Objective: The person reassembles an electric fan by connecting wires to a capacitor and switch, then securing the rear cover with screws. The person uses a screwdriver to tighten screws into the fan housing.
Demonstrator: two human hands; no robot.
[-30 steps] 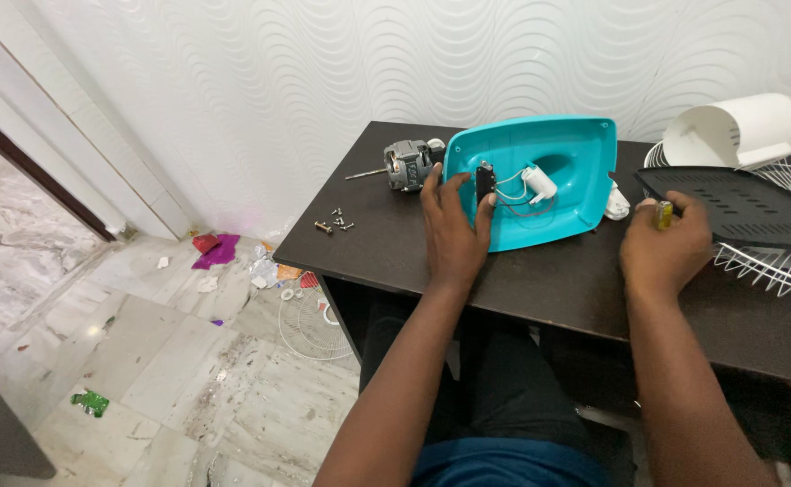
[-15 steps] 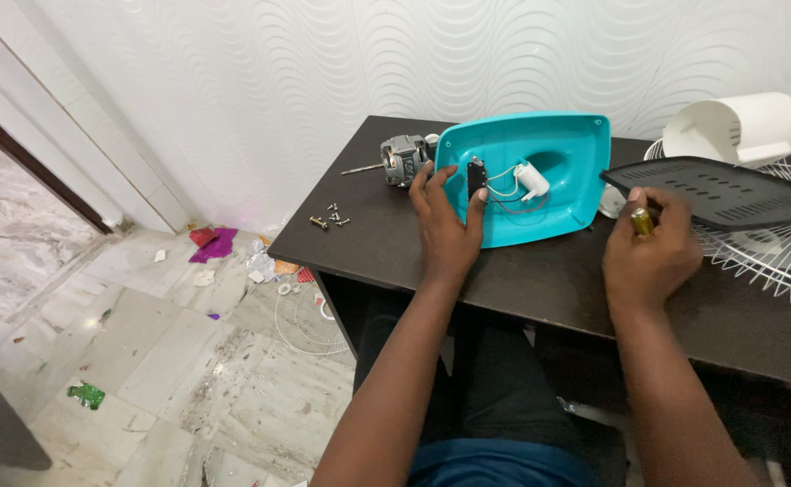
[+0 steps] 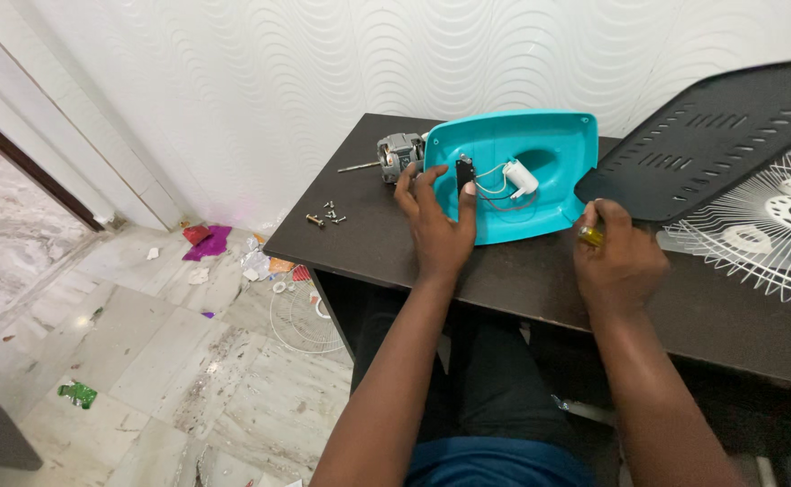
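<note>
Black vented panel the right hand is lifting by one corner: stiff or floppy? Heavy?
The black vented panel likely stiff: held at one corner by the right hand, it stays flat, no sag. Probably light: thin, slotted, pinched by fingers that also hold a yellow tool.

1 teal shell [image 3: 540,153], 1 black panel [image 3: 711,135], 1 motor [image 3: 398,153], 2 hands.

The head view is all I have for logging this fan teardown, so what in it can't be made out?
- Black vented panel: cut off by the right edge.
- Yellow tool: mostly hidden inside the right hand.
- Screws: too small to type.
- Wire grille: partly behind the panel.
</note>
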